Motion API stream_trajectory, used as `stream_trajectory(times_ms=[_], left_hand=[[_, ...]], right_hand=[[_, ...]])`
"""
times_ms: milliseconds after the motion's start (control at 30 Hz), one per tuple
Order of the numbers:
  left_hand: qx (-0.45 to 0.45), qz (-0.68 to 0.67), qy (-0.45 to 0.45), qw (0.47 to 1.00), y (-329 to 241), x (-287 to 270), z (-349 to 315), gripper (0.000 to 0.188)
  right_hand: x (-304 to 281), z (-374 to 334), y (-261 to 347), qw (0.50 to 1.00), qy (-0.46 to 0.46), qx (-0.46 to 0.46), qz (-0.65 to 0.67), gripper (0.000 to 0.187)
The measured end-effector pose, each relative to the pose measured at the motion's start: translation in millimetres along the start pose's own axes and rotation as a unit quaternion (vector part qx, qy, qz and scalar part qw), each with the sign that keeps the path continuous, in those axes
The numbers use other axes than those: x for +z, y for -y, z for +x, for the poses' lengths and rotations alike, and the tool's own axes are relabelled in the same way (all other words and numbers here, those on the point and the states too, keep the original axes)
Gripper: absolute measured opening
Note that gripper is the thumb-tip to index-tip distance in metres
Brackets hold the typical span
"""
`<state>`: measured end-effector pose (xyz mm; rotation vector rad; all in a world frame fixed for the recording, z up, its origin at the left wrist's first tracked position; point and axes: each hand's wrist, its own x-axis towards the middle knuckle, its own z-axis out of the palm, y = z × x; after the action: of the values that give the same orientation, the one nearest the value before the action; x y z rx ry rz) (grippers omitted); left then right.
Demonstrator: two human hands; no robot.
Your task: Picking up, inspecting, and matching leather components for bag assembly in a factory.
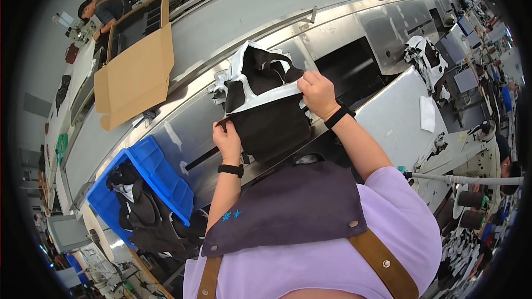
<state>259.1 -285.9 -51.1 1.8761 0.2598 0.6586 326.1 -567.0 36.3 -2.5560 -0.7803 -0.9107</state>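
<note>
One co-worker [105,11] bent forward at the upper left, near one open cardboard box [136,83]. Below the box stood one blue bin [165,173], tilted, with dark pieces [145,210] heaped in it, too overlapped to count. Of the person's two hands, the left [227,141] came first, its forearm almost upright, thumb and fingers pinching the left corner of one dark sewn piece [271,130]. That piece, edged with one white strip [266,98], was spread between both hands above the metal worktop [194,127], in front of the apron. The right hand [318,95] was raised farther forward, its forearm slanting up and leftward, fingers curled tight on the strip's right end. Farther right sat one black-and-white bundle [428,66], then two dark thread spools [472,199].
</note>
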Motion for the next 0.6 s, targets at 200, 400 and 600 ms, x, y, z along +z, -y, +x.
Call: stream_trajectory(times_ms=[200, 400, 600], left_hand=[[-0.355, -0.303, 0.034, 0.884, -9, -10, -8, 0.015], [-0.351, -0.352, 0.119, 0.86, 7, -18, -20, 0.019], [-0.302, -0.224, 0.17, 0.911, -11, -16, -23, 0.033]], right_hand=[[5, -42, -14, 0.977, 0.154, -0.002, 0.149, 0.037], [34, -60, -15, 0.985, 0.137, 0.008, 0.102, 0.027], [36, -43, -14, 0.976, 0.076, 0.168, 0.116, 0.012]])
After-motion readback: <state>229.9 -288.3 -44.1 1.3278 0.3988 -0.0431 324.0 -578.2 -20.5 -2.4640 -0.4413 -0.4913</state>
